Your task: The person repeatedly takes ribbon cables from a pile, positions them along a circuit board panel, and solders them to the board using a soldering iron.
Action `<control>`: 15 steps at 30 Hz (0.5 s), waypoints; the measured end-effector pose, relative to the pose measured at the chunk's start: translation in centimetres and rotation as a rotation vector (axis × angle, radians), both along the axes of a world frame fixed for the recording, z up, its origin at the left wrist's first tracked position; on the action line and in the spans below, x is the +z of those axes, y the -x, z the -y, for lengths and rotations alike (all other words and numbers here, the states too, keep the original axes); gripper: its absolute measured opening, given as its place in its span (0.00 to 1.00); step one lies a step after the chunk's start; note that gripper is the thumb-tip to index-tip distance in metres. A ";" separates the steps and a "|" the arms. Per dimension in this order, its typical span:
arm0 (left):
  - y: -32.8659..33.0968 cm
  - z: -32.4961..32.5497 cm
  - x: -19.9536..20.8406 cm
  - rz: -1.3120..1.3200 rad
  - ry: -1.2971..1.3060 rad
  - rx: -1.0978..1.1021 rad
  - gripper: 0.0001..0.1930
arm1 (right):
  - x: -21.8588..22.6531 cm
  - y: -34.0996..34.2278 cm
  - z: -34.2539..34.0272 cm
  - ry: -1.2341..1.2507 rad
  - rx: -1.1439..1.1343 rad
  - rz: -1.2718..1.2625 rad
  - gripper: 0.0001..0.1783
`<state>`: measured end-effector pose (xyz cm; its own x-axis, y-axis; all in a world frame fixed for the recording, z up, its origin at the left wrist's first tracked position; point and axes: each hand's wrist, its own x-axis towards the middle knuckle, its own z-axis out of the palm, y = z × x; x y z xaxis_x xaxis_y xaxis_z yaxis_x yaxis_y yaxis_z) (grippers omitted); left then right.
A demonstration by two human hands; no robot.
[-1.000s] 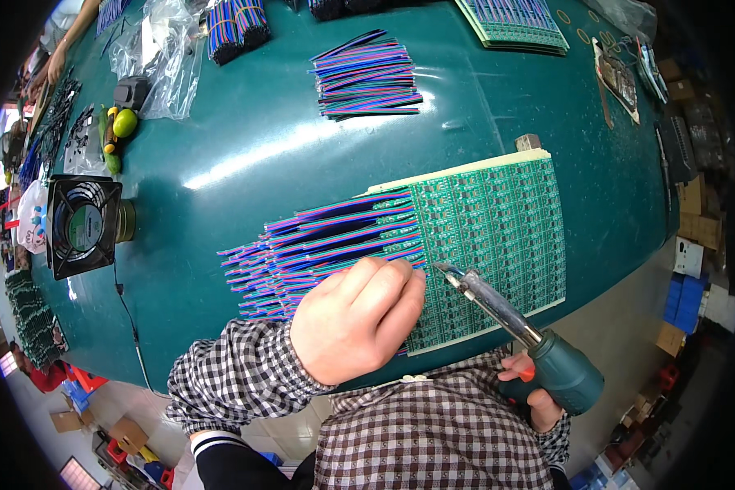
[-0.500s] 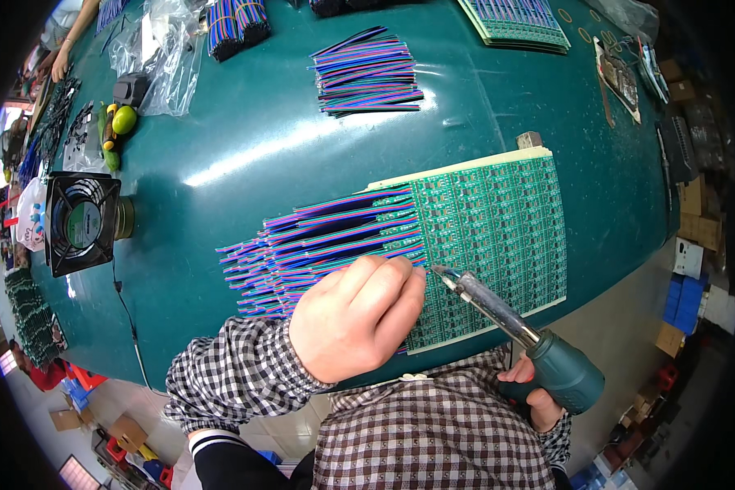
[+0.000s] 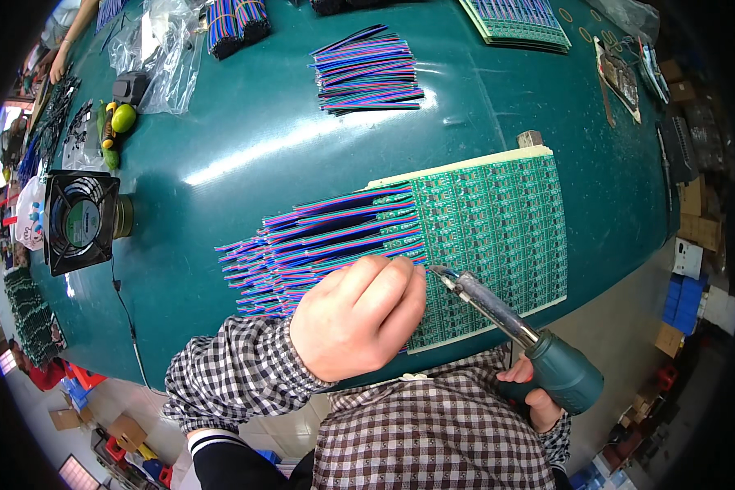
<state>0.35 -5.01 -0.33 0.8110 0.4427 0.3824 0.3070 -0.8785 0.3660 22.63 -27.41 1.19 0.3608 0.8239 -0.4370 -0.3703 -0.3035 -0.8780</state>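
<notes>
A green circuit board panel [image 3: 498, 237] lies on the near part of the table, covered in rows of small identical boards. Flat multicoloured ribbon wires [image 3: 327, 229] run leftward from its left-hand rows. Over these wires, my left hand [image 3: 359, 306] is closed in a pinch, fingertips down at the panel beside a wire end; the hand covers most of what it grips. My right hand [image 3: 535, 392] is wrapped round the green handle of a soldering iron [image 3: 498, 314]. The iron's tip meets the panel just right of my left fingertips.
A small black fan [image 3: 82, 220] stands at the left, its cord running to the near edge. Beyond the panel lies a pile of loose ribbon wires [image 3: 367, 73]. More wired panels [image 3: 518, 24] are stacked at the far right. Another person's hand [image 3: 59, 65] shows far left.
Very little differs. My left hand and the soldering iron stay at nearly the same spot on the panel, with only a tiny shift of the iron's tip.
</notes>
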 end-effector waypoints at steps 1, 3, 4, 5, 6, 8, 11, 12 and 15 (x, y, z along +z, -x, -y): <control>0.0 0.0 0.0 0.000 0.000 0.000 0.21 | 0.0 0.0 0.0 0.000 0.000 0.000 0.37; 0.0 0.0 0.0 -0.001 0.004 -0.002 0.21 | 0.0 0.1 0.0 -0.001 -0.020 -0.002 0.37; 0.0 0.0 0.0 0.000 0.004 -0.002 0.21 | 0.0 0.2 0.0 -0.001 -0.020 -0.002 0.37; 0.0 0.0 0.1 -0.003 0.005 -0.004 0.21 | 0.0 0.4 0.0 -0.002 -0.044 0.000 0.37; 0.0 0.0 0.1 -0.007 0.006 -0.005 0.21 | 0.1 0.5 0.0 -0.004 -0.068 0.001 0.36; 0.0 0.0 0.0 -0.006 0.006 -0.006 0.21 | 0.1 0.2 -0.1 0.004 -0.040 0.008 0.37; 0.0 0.0 0.0 -0.007 0.008 -0.006 0.21 | 0.1 0.2 -0.1 0.018 -0.013 0.011 0.37; 0.0 0.0 0.0 -0.007 0.011 -0.007 0.21 | 0.0 0.2 0.0 0.023 -0.015 0.009 0.37; 0.2 0.0 0.1 -0.009 0.012 -0.006 0.21 | 0.1 0.2 -0.1 0.029 0.003 0.012 0.37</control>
